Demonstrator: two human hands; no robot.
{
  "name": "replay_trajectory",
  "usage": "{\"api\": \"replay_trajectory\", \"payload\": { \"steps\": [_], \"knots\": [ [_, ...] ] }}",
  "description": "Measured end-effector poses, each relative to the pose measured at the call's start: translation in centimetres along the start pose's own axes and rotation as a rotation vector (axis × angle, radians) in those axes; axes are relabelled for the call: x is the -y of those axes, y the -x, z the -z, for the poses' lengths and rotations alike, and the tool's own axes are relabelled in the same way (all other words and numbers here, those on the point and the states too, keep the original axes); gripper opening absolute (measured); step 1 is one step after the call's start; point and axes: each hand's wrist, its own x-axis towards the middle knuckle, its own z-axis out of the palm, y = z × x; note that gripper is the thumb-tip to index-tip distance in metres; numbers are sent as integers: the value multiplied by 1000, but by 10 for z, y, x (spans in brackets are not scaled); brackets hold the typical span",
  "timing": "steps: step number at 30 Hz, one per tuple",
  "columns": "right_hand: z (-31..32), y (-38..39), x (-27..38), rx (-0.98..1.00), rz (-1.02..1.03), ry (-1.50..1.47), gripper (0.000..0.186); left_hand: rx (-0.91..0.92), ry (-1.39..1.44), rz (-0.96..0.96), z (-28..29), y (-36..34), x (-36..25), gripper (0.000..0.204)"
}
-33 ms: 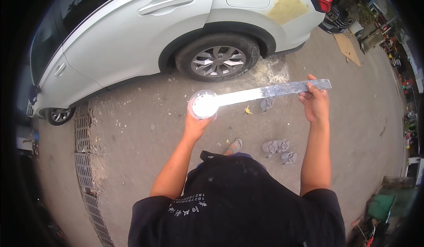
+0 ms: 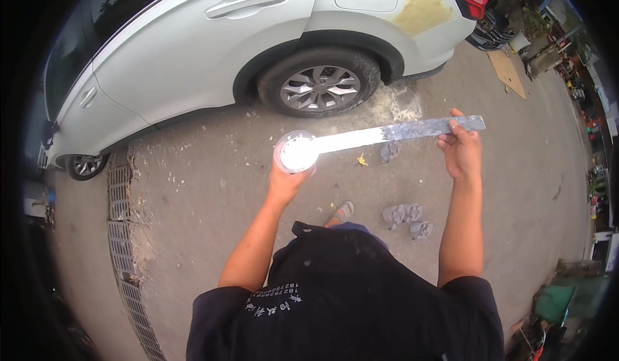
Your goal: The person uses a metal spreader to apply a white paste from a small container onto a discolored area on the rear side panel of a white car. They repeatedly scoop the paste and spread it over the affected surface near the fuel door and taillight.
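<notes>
My left hand point(image 2: 288, 185) is wrapped round a clear plastic cup point(image 2: 278, 149) of bright white paint point(image 2: 298, 153), holding it up in front of me. Out to the right, my right hand point(image 2: 463, 151) pinches the far end of a long flat stirring stick point(image 2: 412, 130) between thumb and fingers. The stick lies nearly level, and its other end reaches the cup. White paint coats the half nearer the cup; the half by my right hand is grey and stained. Glare hides whether the stick's tip dips into the paint or rests on the rim.
A white car point(image 2: 174, 58) stands ahead, with a yellowish filler patch point(image 2: 423, 14) above its rear wheel point(image 2: 320, 89). Grey crumpled items point(image 2: 403, 214) lie on the concrete ground. A drain grate point(image 2: 120, 238) runs along the left. Flat cardboard point(image 2: 506, 72) and clutter point(image 2: 556, 301) are at right.
</notes>
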Motion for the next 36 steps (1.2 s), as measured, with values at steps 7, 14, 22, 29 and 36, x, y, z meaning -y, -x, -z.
{"api": "replay_trajectory", "payload": {
  "steps": [7, 14, 22, 29, 36],
  "knots": [
    [-59, 75, -46, 7, -103, 29, 40, 13, -81, 60, 50, 58, 0, 72],
    [-39, 108, -37, -60, -62, 60, 42, -45, 77, 94, 72, 91, 11, 73],
    [-30, 152, -33, 33, -27, -24, 43, -68, -62, 3, 49, 127, -19, 77],
    [62, 201, -24, -76, -13, -51, 43, -68, 51, -39, 21, 179, -22, 74],
    [104, 254, -21, 73, 171, -190, 49, 4, -114, -41, -16, 231, -45, 72]
  ]
}}
